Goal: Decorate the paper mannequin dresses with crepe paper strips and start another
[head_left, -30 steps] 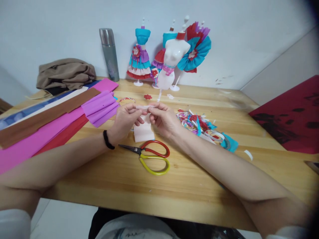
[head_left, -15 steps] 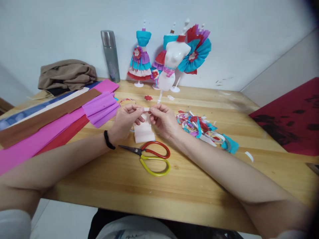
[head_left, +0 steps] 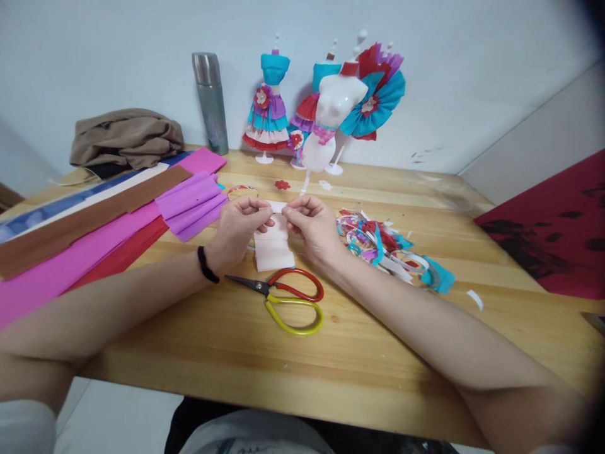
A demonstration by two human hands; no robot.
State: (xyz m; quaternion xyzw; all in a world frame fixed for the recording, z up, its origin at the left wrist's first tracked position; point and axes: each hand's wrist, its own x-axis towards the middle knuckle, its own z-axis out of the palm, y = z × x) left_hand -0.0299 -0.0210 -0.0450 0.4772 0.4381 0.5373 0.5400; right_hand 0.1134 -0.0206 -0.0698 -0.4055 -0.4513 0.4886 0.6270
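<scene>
Between my fingertips is a small white strip (head_left: 276, 206). My left hand (head_left: 239, 228) pinches its left end, and my right hand (head_left: 314, 228) pinches the right end. Just below the fingers a pale pink piece of crepe paper (head_left: 274, 251) lies on the table, lightly creased. Whether the strip is joined to this paper I cannot tell. Scissors (head_left: 274, 296) with one red and one yellow handle rest in front of the paper, blades pointing left and nearly closed.
Coloured crepe paper strips (head_left: 94, 236) cover the left side. Paper scraps (head_left: 378, 246) lie to the right. At the back stand a bare white mannequin (head_left: 333, 101), dressed ones such as the ruffled mannequin (head_left: 271, 107), and a thermos flask (head_left: 211, 107). A red paper flower (head_left: 282, 185) lies before them.
The hands have drawn slightly apart, and more of the white strip shows between the fingertips. The view has shifted a little; the scissors and pale pink paper stay in place.
</scene>
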